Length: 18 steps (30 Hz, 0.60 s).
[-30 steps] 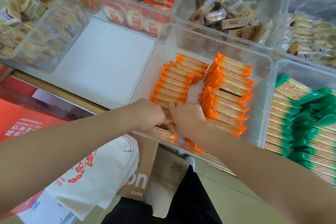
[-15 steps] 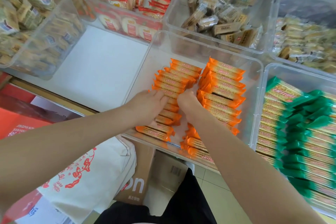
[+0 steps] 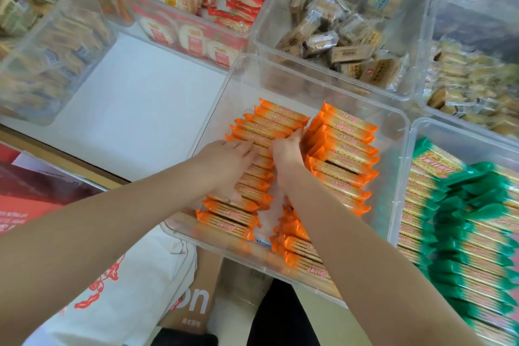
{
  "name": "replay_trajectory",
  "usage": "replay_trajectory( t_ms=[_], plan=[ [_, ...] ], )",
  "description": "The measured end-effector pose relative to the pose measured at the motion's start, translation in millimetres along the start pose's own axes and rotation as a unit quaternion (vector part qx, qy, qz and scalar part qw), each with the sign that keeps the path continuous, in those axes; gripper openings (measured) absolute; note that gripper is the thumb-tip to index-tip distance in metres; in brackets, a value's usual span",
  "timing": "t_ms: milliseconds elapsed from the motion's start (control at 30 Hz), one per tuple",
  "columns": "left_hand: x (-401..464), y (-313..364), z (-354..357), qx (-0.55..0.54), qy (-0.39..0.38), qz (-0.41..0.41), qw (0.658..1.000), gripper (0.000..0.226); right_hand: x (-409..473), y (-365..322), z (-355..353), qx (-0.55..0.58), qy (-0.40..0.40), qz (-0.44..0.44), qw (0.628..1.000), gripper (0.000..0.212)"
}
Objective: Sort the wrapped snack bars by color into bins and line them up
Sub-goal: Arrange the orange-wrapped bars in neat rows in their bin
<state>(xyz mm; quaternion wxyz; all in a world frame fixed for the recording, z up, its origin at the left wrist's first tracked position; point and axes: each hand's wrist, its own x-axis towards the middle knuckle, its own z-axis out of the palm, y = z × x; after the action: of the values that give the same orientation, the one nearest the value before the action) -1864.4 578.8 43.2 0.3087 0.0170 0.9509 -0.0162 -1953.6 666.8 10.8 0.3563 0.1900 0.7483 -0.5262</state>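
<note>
Clear bin [image 3: 393, 132] holds orange snack bars [image 3: 345, 154] in two rows. Bin of green bars [image 3: 460, 233] just right of it. Left hand [image 3: 224, 166] lies on the left row, fingers straight, pressing. Right hand [image 3: 286, 149] between the rows, fingers curled against bar ends; grip unclear.

1. Both hands have travelled up the left row of orange bars [image 3: 254, 174]. A second ago they were at the near end of the clear bin [image 3: 393, 177], by its front wall; now they sit around the middle of the frame.
2. The left hand [image 3: 229, 161] now lies flat over the left row, fingers stretched toward the far bars.
3. The right hand [image 3: 286, 149] now reaches into the gap between the two rows, fingertips at the far bars of the left row.
4. Bars at the near end of the left row, covered before, now show uncovered.
</note>
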Motion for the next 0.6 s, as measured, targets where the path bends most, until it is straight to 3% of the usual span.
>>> replay_trajectory(
  t_ms=[33, 133, 300, 500, 600],
  plan=[
    [1, -2, -3, -0.009, 0.041, 0.001, 0.999, 0.092, -6, -1, 0, 0.041, -0.048, -0.002, 0.998, 0.065],
    [8, -5, -12, -0.005, 0.123, -0.008, 0.992, 0.068, -9, -2, -10, 0.031, -0.067, -0.025, 0.997, 0.075],
    [26, -8, -5, 0.011, 0.053, -0.050, 0.997, 0.075, 14, -30, 2, 0.025, 0.032, 0.000, 0.999, 0.076],
    [20, -9, -8, 0.008, 0.035, -0.038, 0.999, 0.083, 1, -25, -2, 0.010, -0.098, -0.018, 0.995, 0.063],
    [21, -8, -9, 0.031, 0.017, -0.036, 0.999, 0.101, 7, -26, -15, 0.057, -0.068, -0.002, 0.996, 0.052]
  ],
)
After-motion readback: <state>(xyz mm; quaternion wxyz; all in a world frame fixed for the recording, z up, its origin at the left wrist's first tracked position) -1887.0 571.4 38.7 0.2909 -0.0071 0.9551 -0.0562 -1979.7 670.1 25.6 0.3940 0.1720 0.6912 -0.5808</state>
